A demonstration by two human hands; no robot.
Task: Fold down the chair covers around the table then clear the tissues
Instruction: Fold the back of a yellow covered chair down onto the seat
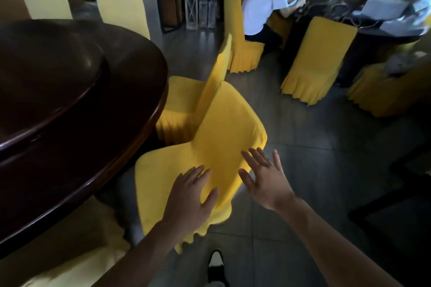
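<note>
A chair in a yellow cover (224,128) stands right in front of me, beside the dark round table (130,81). My left hand (189,196) reaches over the cover's lower part with fingers spread and straight. My right hand (263,177) is at the cover's right edge, fingers spread, holding nothing. Whether either palm touches the cloth is unclear. A second yellow-covered chair (186,93) stands just beyond, tucked against the table. No tissues show on the visible tabletop.
Two pale yellow chair backs (123,7) rise behind the table. Another covered chair (317,60) and a seated person in a white shirt (263,0) are at a second table (384,35) to the right. Grey tiled floor (303,147) lies between. My shoe (215,261) shows below.
</note>
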